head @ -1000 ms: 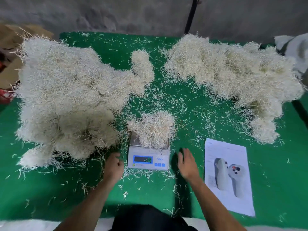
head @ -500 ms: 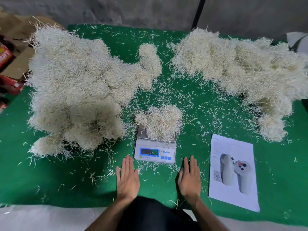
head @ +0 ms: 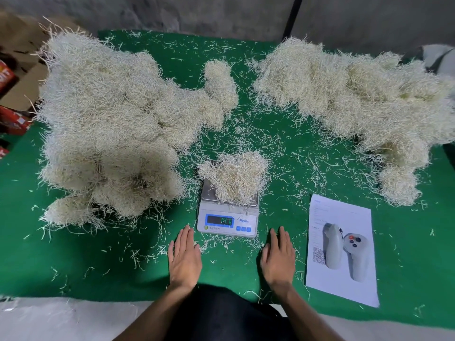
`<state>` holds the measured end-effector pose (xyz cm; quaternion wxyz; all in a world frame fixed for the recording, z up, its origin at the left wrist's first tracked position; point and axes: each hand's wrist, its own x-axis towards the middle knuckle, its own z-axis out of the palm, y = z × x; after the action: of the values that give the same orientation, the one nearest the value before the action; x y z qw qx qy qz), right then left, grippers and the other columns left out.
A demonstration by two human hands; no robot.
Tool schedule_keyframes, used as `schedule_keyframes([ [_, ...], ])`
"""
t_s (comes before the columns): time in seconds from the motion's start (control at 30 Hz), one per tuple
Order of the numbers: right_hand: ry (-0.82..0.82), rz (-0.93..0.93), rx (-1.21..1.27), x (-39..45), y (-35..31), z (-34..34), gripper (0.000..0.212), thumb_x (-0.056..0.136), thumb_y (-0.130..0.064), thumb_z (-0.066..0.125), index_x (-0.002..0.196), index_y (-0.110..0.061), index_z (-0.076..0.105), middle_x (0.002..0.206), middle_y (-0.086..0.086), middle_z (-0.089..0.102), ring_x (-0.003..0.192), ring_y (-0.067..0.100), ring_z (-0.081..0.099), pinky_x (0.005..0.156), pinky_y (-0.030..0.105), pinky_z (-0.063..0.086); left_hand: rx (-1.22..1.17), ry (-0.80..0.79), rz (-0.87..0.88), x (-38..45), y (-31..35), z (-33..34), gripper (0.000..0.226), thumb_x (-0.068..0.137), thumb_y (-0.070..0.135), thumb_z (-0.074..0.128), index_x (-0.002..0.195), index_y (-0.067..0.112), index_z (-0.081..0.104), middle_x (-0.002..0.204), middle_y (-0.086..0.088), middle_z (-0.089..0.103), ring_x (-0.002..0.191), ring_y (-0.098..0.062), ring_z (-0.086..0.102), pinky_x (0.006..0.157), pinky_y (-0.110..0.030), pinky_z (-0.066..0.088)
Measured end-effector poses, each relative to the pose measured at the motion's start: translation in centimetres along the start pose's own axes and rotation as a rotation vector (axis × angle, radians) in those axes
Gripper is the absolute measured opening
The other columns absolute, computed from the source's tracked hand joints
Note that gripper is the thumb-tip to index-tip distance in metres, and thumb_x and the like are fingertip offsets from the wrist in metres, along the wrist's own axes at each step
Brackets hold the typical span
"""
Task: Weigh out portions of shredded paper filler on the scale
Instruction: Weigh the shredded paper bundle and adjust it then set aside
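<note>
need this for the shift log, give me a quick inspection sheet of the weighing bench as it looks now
surface: green cloth, strewn with loose paper shreds.
job's things: scale at centre front, display lit, digits unreadable; portion of filler on its pan, overhanging the rim; large left pile; right pile.
clutter: printed sheet showing a grey handheld device and a QR code, right of the scale.
hands: left hand and right hand flat on the cloth either side of the scale, holding nothing.
cables: dark cord or pole at the wall, cannot tell which.
surroundings: grey wall; cardboard and red packets at left.
</note>
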<state>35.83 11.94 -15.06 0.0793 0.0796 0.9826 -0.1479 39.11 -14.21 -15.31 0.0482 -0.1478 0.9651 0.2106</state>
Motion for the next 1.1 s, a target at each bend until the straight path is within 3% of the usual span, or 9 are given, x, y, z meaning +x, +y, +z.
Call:
schedule_keyframes([
  [0.07,0.021,0.032,0.047,2.1,-0.8,-1.7,0.050,0.108,-0.044,0.034,0.143,-0.016,0.056,0.151,0.013,0.050,0.138,0.027,0.045,0.121,0.041,0.032,-0.175,0.123,-0.075,1.4,1.5,-1.6,0.050,0.105,0.035,0.043,0.151,0.015,0.040,0.157,-0.002,0.041,0.145,-0.018,0.034,0.118,-0.035,0.015],
  [0.13,0.048,0.060,0.264,5.6,-2.8,-4.8,0.049,0.108,-0.045,0.035,0.129,-0.013,0.065,0.128,0.011,0.065,0.116,0.024,0.060,0.106,0.043,0.048,-0.372,0.191,-0.156,4.3,3.9,-4.2,0.062,0.100,0.053,0.044,0.151,0.019,0.035,0.156,-0.004,0.040,0.144,-0.021,0.035,0.118,-0.044,0.025],
  [0.27,0.110,0.030,0.802,13.4,-8.3,-11.6,0.046,0.107,-0.037,0.051,0.146,-0.014,0.051,0.142,0.006,0.058,0.105,0.014,0.062,0.091,0.033,0.053,-0.559,0.133,-0.059,11.2,10.3,-9.1,0.109,0.070,0.087,0.059,0.155,0.037,0.013,0.164,0.008,0.016,0.149,-0.020,0.022,0.117,-0.051,0.024],
  [0.37,0.020,0.001,0.872,16.9,-11.4,-14.5,0.057,0.104,-0.042,0.056,0.153,-0.017,0.042,0.148,0.003,0.055,0.097,0.008,0.066,0.084,0.028,0.057,-0.301,-0.030,0.167,15.2,15.0,-10.5,0.130,0.059,0.093,0.061,0.157,0.041,-0.007,0.168,0.009,-0.007,0.152,-0.019,0.006,0.119,-0.054,0.012],
  [0.5,-0.277,-0.156,0.551,18.4,-12.8,-14.2,0.039,0.102,-0.024,0.063,0.138,-0.017,0.052,0.103,0.010,0.072,0.064,0.011,0.068,0.050,0.025,0.053,-0.157,-0.199,0.259,17.0,17.1,-9.4,0.092,0.076,0.066,0.074,0.151,0.039,0.029,0.162,0.004,0.025,0.147,-0.022,0.030,0.118,-0.055,0.025],
  [0.63,-0.368,0.009,0.546,20.3,-12.9,-15.2,0.012,0.099,-0.016,0.067,0.098,-0.004,0.066,0.083,0.011,0.070,0.057,0.013,0.064,0.044,0.021,0.049,-0.282,-0.138,0.187,16.8,15.3,-8.5,0.072,0.082,0.030,0.079,0.143,0.027,0.040,0.147,0.003,0.046,0.136,-0.019,0.045,0.118,-0.049,0.031],
  [0.87,0.037,0.171,1.108,27.0,-14.8,-23.5,0.010,0.104,-0.010,0.058,0.102,-0.002,0.065,0.089,0.008,0.067,0.066,0.014,0.063,0.060,0.020,0.055,-0.426,-0.099,0.091,16.8,12.4,-8.3,0.064,0.089,0.011,0.071,0.147,0.013,0.046,0.149,-0.002,0.042,0.139,-0.018,0.039,0.117,-0.024,0.015],
  [0.97,-0.088,0.094,1.203,28.3,-18.0,-24.7,0.022,0.102,-0.003,0.055,0.081,-0.009,0.059,0.087,0.007,0.058,0.071,0.016,0.061,0.076,0.031,0.061,-0.479,-0.055,0.095,17.0,13.1,-8.7,0.055,0.089,0.022,0.073,0.140,0.021,0.052,0.139,0.003,0.048,0.130,-0.013,0.045,0.116,-0.028,0.030],
  [1.1,-0.317,-0.046,1.099,27.2,-25.2,-22.9,0.025,0.100,-0.003,0.061,0.114,0.017,0.063,0.092,0.012,0.060,0.081,0.027,0.064,0.091,0.051,0.060,-0.435,0.085,0.142,17.4,14.3,-10.3,0.048,0.085,0.049,0.070,0.129,0.033,0.056,0.130,0.018,0.052,0.121,-0.004,0.041,0.109,-0.032,0.034],
])
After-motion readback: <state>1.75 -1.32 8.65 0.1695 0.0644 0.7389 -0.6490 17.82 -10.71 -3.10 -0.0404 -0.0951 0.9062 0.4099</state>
